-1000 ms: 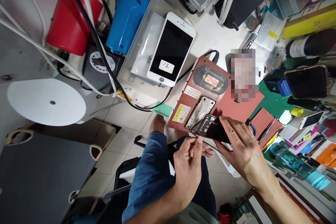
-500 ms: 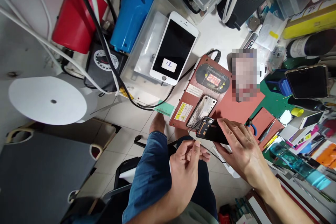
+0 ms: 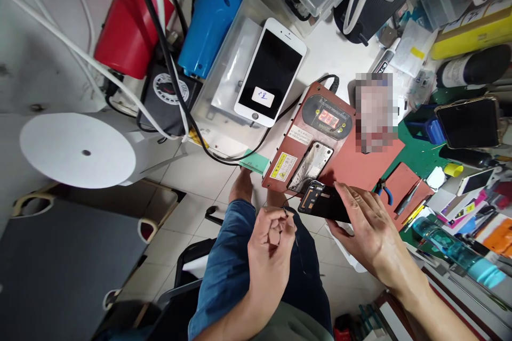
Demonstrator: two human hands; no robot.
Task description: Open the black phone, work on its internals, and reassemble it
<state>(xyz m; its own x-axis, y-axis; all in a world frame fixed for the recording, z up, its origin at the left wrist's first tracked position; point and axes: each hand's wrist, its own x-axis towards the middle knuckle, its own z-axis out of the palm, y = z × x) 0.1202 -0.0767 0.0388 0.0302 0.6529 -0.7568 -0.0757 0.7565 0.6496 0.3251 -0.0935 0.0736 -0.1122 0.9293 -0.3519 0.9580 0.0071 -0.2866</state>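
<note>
My right hand [image 3: 370, 224] grips the edge of a black phone part [image 3: 330, 202], held at an angle just off the near corner of a red-brown heating station [image 3: 304, 141]. Small internal parts show at the phone part's left end. My left hand [image 3: 270, 248] is closed in a pinch on a thin black strand [image 3: 286, 204], which runs to the phone part's left end. More of the strand dangles below the fingers. The station's display is lit red, and a worn metal plate [image 3: 312, 166] is set into its top.
A white phone [image 3: 272, 72] with a paper label lies on a clear plastic box [image 3: 220, 85]. Black and white cables loop on the left. Pliers [image 3: 384, 192], a teal bottle [image 3: 456, 250] and several small tools crowd the right side.
My left hand has moved left and slightly down, away from the phone part, and its fingers have curled in. The black strand has shifted with it. My right hand holds nearly still.
</note>
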